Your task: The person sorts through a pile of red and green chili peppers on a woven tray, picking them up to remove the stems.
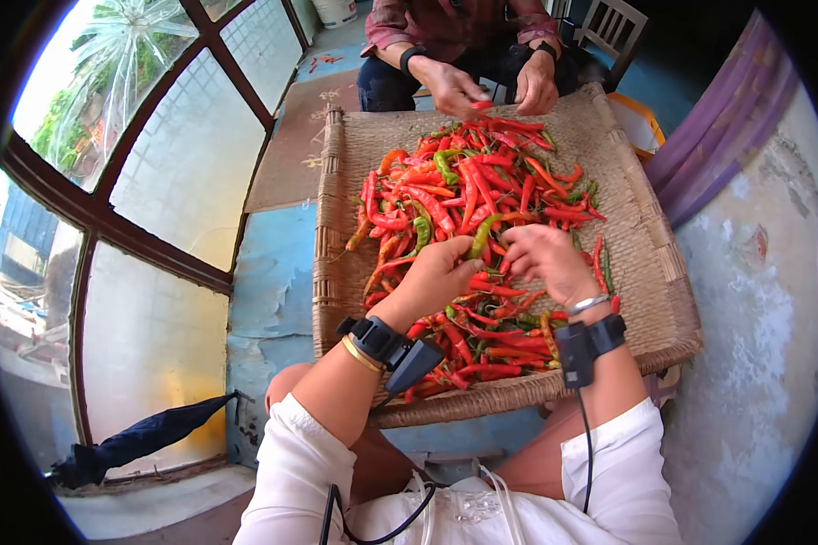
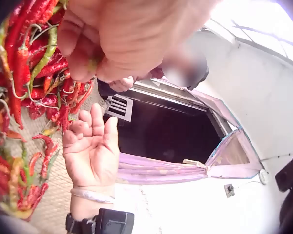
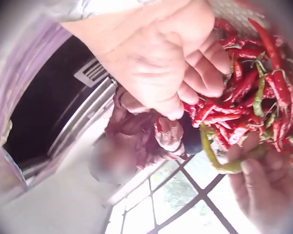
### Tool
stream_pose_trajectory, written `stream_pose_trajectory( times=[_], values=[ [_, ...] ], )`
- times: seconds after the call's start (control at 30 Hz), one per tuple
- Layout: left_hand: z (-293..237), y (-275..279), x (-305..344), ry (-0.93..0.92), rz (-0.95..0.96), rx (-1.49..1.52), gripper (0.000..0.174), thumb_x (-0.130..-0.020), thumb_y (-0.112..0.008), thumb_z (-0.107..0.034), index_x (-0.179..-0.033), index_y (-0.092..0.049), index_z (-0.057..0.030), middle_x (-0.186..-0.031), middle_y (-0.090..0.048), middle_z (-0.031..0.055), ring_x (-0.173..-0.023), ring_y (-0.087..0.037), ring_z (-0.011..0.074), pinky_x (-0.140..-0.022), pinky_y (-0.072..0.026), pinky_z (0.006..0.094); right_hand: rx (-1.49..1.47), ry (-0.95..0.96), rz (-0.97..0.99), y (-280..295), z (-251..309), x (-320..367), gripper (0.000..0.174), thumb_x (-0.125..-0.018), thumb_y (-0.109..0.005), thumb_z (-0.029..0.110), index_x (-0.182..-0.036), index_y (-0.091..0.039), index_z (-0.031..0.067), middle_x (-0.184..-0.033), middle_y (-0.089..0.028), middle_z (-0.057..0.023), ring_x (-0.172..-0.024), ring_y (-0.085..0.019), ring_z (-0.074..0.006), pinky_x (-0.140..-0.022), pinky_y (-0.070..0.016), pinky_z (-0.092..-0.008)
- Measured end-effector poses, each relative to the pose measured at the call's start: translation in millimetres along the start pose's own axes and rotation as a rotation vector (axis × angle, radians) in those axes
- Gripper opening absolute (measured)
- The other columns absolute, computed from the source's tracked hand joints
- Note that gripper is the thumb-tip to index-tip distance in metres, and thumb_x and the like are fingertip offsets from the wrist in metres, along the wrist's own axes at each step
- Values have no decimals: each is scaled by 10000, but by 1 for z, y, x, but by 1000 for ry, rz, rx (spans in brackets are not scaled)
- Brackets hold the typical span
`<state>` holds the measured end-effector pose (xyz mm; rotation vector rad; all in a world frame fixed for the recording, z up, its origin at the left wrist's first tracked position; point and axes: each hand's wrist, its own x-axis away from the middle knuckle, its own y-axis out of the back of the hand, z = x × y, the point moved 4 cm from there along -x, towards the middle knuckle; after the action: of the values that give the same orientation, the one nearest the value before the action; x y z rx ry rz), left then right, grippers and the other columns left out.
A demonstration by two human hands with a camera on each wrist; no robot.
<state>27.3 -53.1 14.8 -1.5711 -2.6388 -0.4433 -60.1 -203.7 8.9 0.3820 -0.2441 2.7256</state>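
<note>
A heap of red and some green chili peppers (image 1: 445,195) lies on a woven tray (image 1: 645,263). The left hand (image 1: 438,282) pinches a yellow-green pepper (image 1: 483,234) above the heap; in the right wrist view this curved pepper (image 3: 216,161) sticks out from the left hand (image 3: 263,185). Just to its right, the right hand (image 1: 553,263) hovers over the peppers with loosely bent fingers and nothing visible in them. The left wrist view shows the right hand (image 2: 94,151) palm up, its fingers relaxed, apart from the left hand (image 2: 122,39).
Across the tray another person's hands (image 1: 459,91) hold a red pepper. Windows (image 1: 182,145) and a folded dark umbrella (image 1: 154,431) are at the left. A purple curtain (image 1: 713,127) hangs by the wall at the right, and a chair (image 1: 613,32) stands behind.
</note>
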Motion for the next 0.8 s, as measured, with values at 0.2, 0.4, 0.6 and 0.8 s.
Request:
stream_pose_trajectory(
  times=[0.2, 0.4, 0.6, 0.8],
  values=[
    [-1, -11, 1, -321, 76, -469, 224, -774, -593, -80, -983, -560, -7, -775, -570, 166, -724, -572, 272, -651, -454, 347, 202, -87, 120, -20, -9, 4, 233, -808, -633, 254, -786, -569, 31, -611, -540, -3, -499, -494, -49, -412, -365, -183],
    [-1, 9, -2, -411, -186, -614, 250, -780, -590, -167, -990, -585, -30, -928, -589, 138, -836, -576, 319, -718, -466, 393, 53, -16, -32, 11, 1, -5, 168, -823, -601, 201, -804, -576, 36, -616, -547, -3, -460, -466, -39, -400, -369, -175],
    [18, 10, -6, -273, -136, -758, 279, -794, -556, -115, -1061, -555, -33, -1047, -566, 150, -915, -565, 322, -771, -468, 388, -651, 257, -343, 61, 8, -11, 201, -871, -532, 222, -984, -530, 55, -819, -623, -61, -668, -599, -119, -536, -479, -255],
    [32, 4, -9, -261, -131, -944, 476, -771, -509, -56, -1235, -408, -78, -1243, -457, 115, -907, -584, 306, -718, -492, 402, -242, -36, -97, 24, -19, -14, 286, -831, -578, 251, -1019, -538, 39, -853, -615, -64, -677, -600, -130, -507, -475, -232]
  ],
)
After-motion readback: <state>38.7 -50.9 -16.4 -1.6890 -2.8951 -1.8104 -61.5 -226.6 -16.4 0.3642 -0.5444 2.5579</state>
